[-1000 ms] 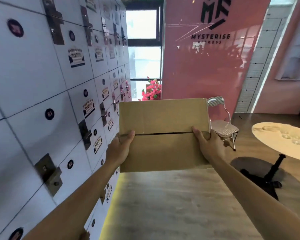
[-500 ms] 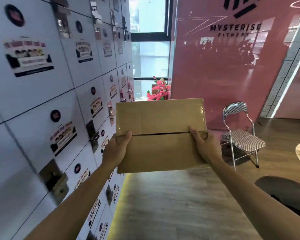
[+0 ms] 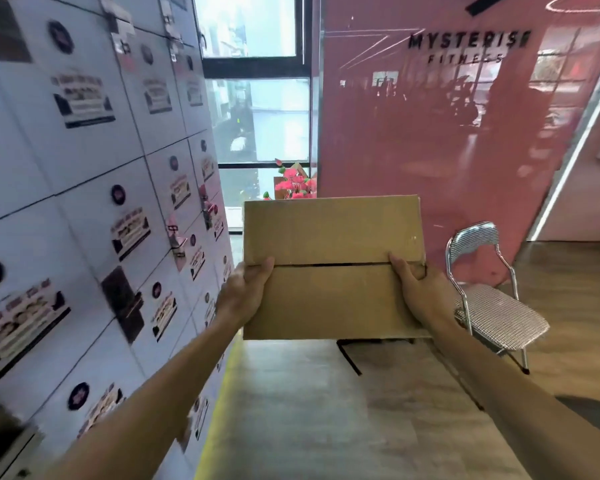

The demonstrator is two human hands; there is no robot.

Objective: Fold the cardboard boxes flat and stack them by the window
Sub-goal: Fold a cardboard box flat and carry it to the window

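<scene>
Item: a plain brown corrugated cardboard box [image 3: 333, 268], matte and rectangular with a dark seam across its facing panel, is being held out at chest height, apparently flattened already though its depth cannot be told, by the left hand [image 3: 245, 296] and the right hand [image 3: 420, 294], each gripping a side edge with the thumb laid over the front. It is being presented toward the tall dark-framed glass window [image 3: 257, 109], well apart from it, between the glossy white locker wall [image 3: 84, 209] and the shiny pink panel [image 3: 447, 140]. Stacking is judged as outstanding, no pile being seen by the window; a chrome folding chair [image 3: 492, 306] with a woven seat is standing on pale wood-grain flooring [image 3: 319, 410].
</scene>
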